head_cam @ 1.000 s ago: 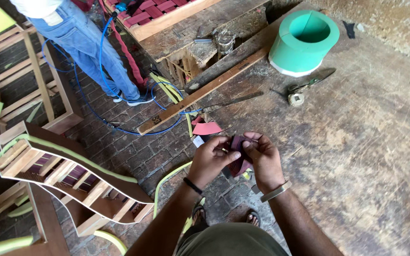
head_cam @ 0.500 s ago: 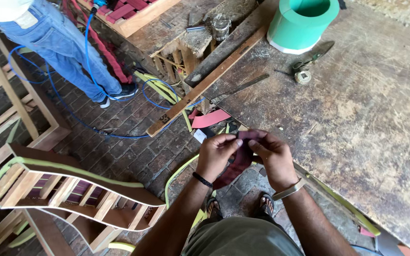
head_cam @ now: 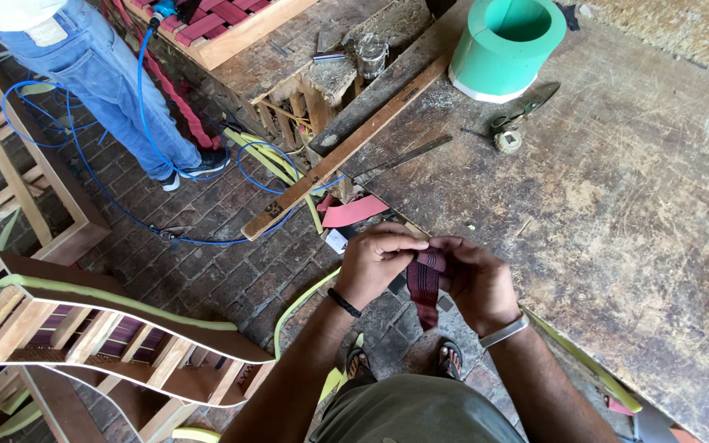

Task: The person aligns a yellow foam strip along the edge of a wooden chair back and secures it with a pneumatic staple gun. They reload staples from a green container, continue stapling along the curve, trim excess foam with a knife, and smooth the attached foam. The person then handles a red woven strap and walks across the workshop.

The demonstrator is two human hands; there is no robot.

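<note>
A dark red woven webbing strip [head_cam: 425,283] with black lengthwise stripes is seen between the hands. A black band [head_cam: 343,303] is noted on one wrist, a silver band [head_cam: 504,331] on the other. The foam cylinder [head_cam: 509,46] is mint green with a white base rim. The coiled air hose [head_cam: 137,123] is bright blue. The flat scrap [head_cam: 354,211] is pink-red. The worn bench top [head_cam: 617,189] is grey-brown. The curved wooden frame [head_cam: 108,328] is edged in pale yellow-green.
</note>
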